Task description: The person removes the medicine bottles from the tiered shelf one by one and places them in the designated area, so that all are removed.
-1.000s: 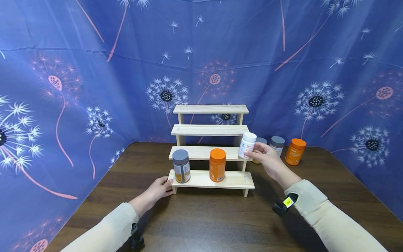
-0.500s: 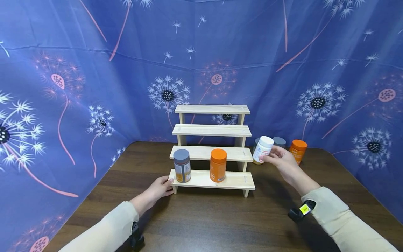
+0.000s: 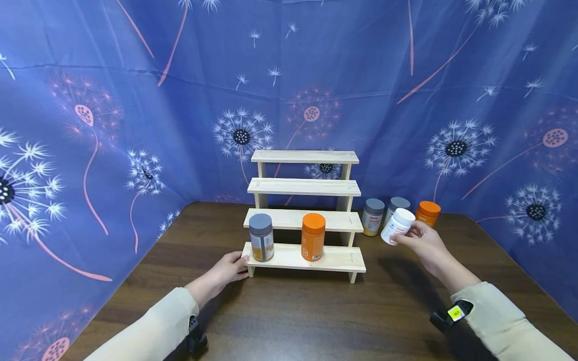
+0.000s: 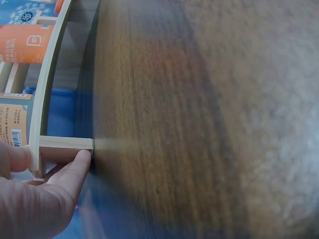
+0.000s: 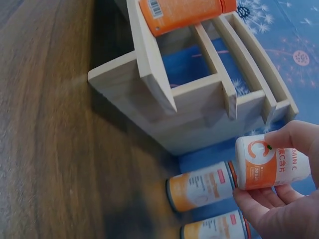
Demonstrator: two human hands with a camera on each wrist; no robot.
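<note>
Wood lay in the grip of my left hand (image 3: 226, 271), thumb and fingers about the left end of the stepped stand's (image 3: 340, 258) bottom board. On that board stood a grey-lidded jar (image 3: 261, 241) and, to its right, an orange jar (image 3: 313, 239). Right of the stand, my right hand (image 3: 429, 248) pinched a tilted white bottle (image 3: 397, 227); whether its base touched the table (image 3: 289, 316) I could not tell. Moving that bottle seemed the step in hand, and the next move, I judged, called for a firm pinch and care around the two other grey-lidded jars (image 3: 372, 218) just beyond, and the farther orange jar (image 3: 428, 213). Half a second earlier, the bottle was nearer the stand, hiding most of one of those jars; it had since shifted right and lower, while my left hand had stayed put.
</note>
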